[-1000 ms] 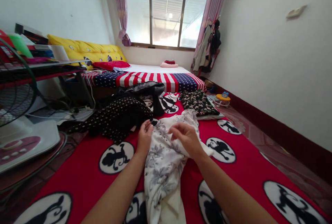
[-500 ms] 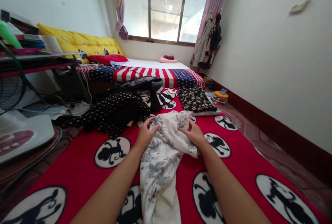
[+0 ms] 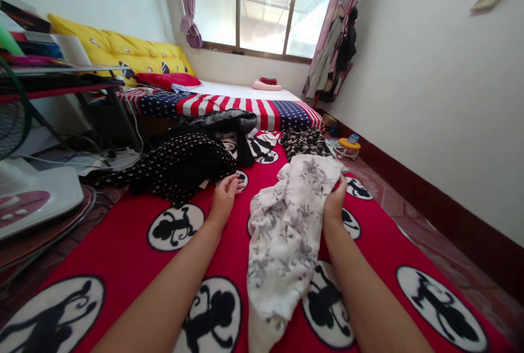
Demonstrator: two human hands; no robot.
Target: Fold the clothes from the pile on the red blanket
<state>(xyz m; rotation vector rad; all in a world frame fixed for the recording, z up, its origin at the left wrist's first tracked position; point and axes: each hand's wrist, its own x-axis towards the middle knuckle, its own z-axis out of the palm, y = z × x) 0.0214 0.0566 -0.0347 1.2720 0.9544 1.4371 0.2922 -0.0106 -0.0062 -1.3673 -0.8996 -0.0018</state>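
Note:
A white garment with grey flowers (image 3: 292,216) lies lengthwise on the red blanket, its far end raised and partly covering a folded black floral garment (image 3: 305,141). At its right edge my right hand (image 3: 335,203) is closed on the cloth, some fingers hidden behind it. To the left of the garment, my left hand (image 3: 225,197) is held above the blanket, apart from the cloth. Its fingers are loosely bent with nothing in them. Close beyond that hand is a heap of dark clothes, with a black dotted garment (image 3: 184,159) in front.
The red blanket (image 3: 118,244) with monkey circles covers the floor. A low bed with a stars-and-stripes cover (image 3: 229,106) stands at the back. On the left are a desk (image 3: 61,88) and a fan base (image 3: 36,200). A small yellow stool (image 3: 349,144) stands by the right wall.
The white floral garment has shifted right and is spread longer, its far end lifted over the black floral one. My left hand has come off it; my right hand moved right with its edge.

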